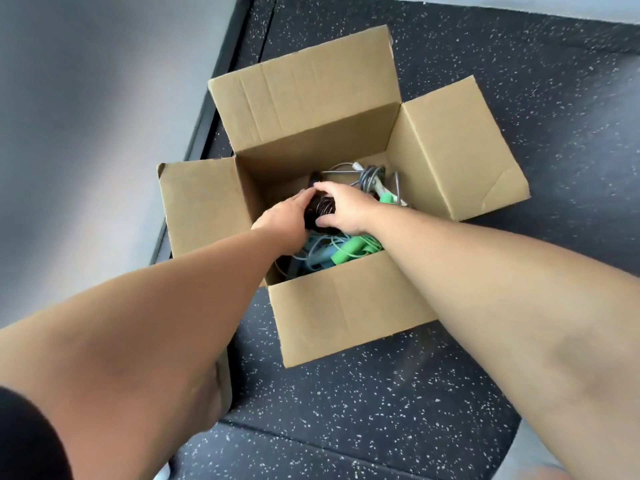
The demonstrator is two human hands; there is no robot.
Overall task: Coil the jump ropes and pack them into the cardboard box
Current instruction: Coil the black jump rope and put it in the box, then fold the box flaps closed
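Speckled floor (346, 410), cardboard box (346, 306): left hand (287, 213) and right hand (346, 206) clasp dark coiled rope (320, 211).

The box (346, 306) mouth gapes, flaps spread outward; ropes (346, 251) crowd its lower right, bare bottom shows upper left.

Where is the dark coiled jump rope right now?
In the head view, the dark rope coil is mid-frame inside the cardboard box, gripped between the left hand and right hand, above the green-handled rope.
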